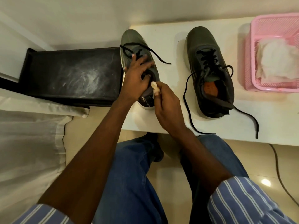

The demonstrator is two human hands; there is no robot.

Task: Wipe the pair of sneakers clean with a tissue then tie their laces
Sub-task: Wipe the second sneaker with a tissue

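Left sneaker [137, 50] is sitting at the white table's [169, 120] left edge, left hand [137, 78] gripping its collar, right hand [165, 101] pinching a tissue [155, 88] against its heel. Right sneaker [210, 70] is standing well apart toward the pink basket [258, 88], laces trailing loose over the table's near edge; both hands are hiding the left sneaker's opening

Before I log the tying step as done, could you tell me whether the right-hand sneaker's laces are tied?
No, the laces of the right-hand sneaker trail loose across the white table.

Two dark sneakers [210, 70] unlaced, upright — white tissue [155, 88] crumpled.
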